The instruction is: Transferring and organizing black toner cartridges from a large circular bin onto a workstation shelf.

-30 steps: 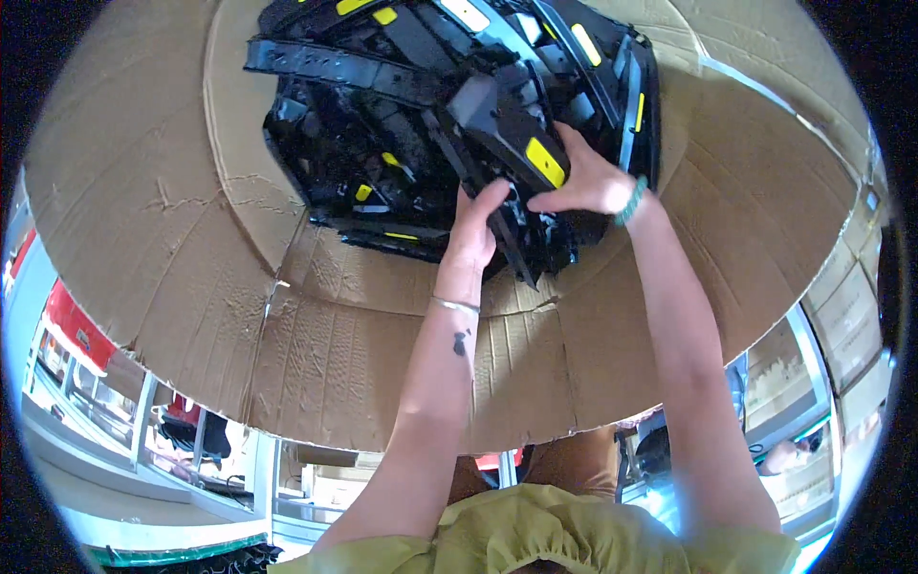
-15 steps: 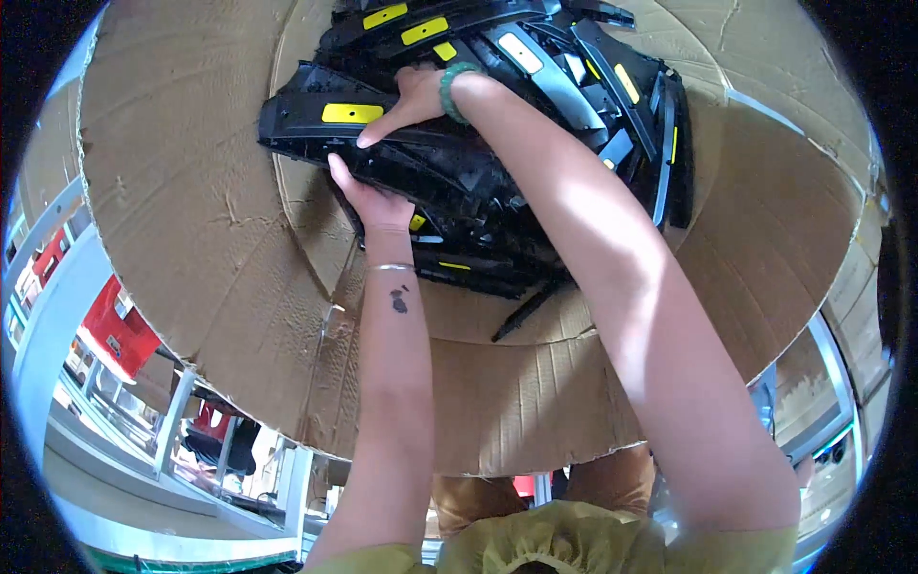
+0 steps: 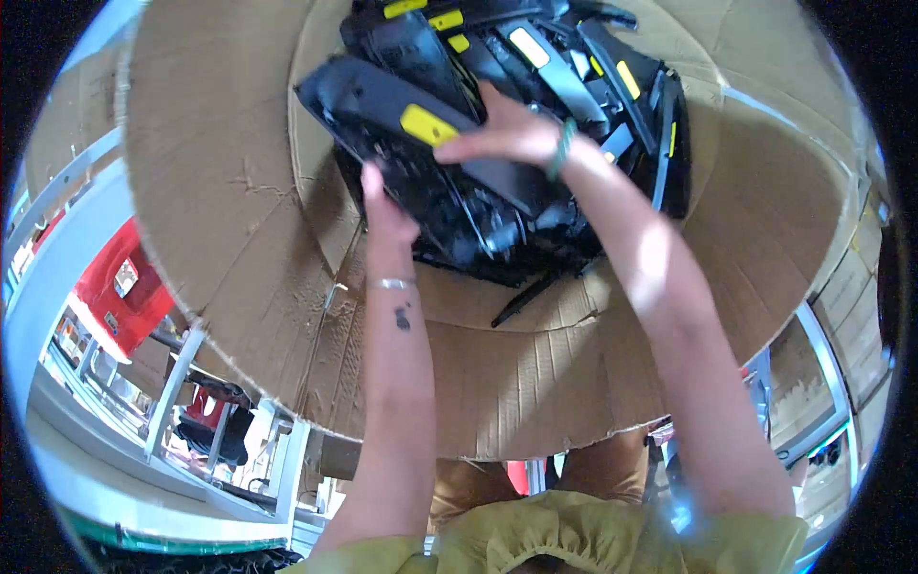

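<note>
Black plastic panel (image 3: 421,143) with a yellow label is now up off the heap, where a second ago we were only reaching among the parts; the lift looks well begun. Our left hand (image 3: 387,206) is clamped on its near lower edge, and our right hand (image 3: 507,134) has crossed over and lies closed across its top, just right of the label. Beyond and to the right of both grips, the big cardboard box (image 3: 229,191) holds a jumble of similar black parts (image 3: 574,77) with yellow tags, piled well up its walls.
</note>
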Demonstrator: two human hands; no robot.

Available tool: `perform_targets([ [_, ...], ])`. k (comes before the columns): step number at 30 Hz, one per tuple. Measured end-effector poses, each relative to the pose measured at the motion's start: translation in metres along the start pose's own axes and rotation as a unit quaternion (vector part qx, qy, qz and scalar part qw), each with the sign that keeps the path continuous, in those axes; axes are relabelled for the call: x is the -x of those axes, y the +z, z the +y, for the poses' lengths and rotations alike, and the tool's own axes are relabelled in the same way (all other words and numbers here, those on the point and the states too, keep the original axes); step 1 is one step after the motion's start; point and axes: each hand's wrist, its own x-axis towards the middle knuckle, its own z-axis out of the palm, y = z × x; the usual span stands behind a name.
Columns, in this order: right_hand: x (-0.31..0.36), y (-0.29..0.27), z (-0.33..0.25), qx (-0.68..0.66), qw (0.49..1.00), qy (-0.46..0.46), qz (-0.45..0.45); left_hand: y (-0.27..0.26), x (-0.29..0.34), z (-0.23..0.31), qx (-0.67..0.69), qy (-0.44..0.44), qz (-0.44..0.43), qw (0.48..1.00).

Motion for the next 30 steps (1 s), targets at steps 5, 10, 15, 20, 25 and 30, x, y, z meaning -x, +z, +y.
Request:
perform_targets([
  [5, 0.115, 0.034, -0.091, -0.075, 0.997, 0.0, 0.011, 0.022, 0.141, 0.032, -0.05, -0.026, -0.005, 0.998],
  [10, 0.242, 0.032, -0.183, -0.038, 0.996, -0.064, -0.046, 0.07, 0.273, 0.054, 0.075, -0.097, -0.134, 0.983],
  [15, 0.336, 0.053, -0.287, 0.076, 0.989, -0.093, -0.083, 0.133, 0.418, 0.103, 0.152, -0.027, -0.142, 0.978],
  [20, 0.374, 0.12, -0.406, -0.003, 0.97, -0.115, -0.215, 0.142, 0.53, 0.171, 0.279, 0.11, -0.145, 0.943],
  [25, 0.359, 0.222, -0.531, 0.065, 0.941, -0.098, -0.316, 0.101, 0.606, 0.289, 0.23, 0.293, -0.071, 0.925],
  [30, 0.269, 0.317, -0.593, 0.086, 0.908, -0.071, -0.404, 0.028, 0.606, 0.391, 0.183, 0.301, -0.092, 0.931],
])
